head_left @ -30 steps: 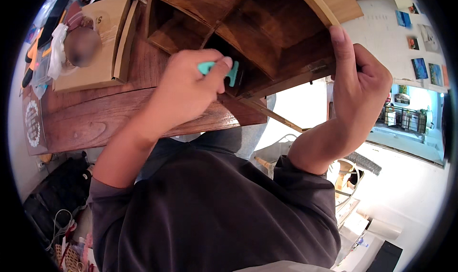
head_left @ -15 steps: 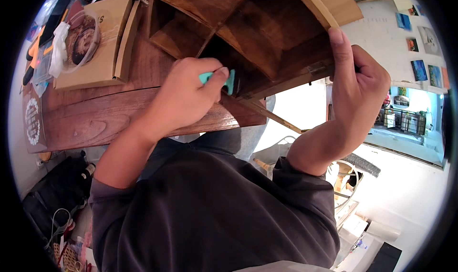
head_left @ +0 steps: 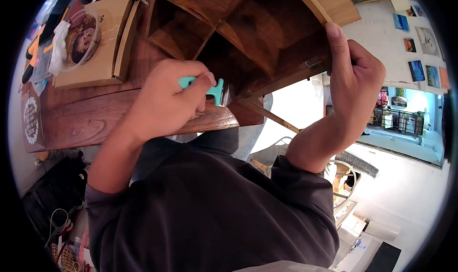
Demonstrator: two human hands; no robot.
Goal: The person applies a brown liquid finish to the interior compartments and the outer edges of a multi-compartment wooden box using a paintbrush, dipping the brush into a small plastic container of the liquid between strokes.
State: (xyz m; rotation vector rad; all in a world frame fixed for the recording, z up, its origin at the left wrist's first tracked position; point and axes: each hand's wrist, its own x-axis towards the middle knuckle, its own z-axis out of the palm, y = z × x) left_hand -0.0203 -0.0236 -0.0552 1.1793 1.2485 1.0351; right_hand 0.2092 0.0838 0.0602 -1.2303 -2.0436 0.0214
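Note:
My left hand [head_left: 167, 93] is closed around a small teal scraper [head_left: 218, 92] with a T-shaped head and a pale, shiny edge. The scraper is held just off the near corner of a dark brown wooden compartment box [head_left: 286, 78]. Wooden dividers split the box into several square sections, and it stands tilted over the table's right part. My right hand [head_left: 352, 69] grips the box's right rim, thumb on top of the light wood edge and fingers curled behind. The scraper's handle is partly hidden in my left hand.
The box rests at the brown wooden table [head_left: 95, 121], whose front edge runs close to my body. On the left lies a cardboard box [head_left: 107, 38] with a round clear plastic tub [head_left: 86, 40] on it. A light wood board [head_left: 336, 7] sits behind the box's right side.
My left hand has drawn the scraper back left and slightly down, out from the box's near section. My right hand keeps its hold on the rim, with the box shifted slightly.

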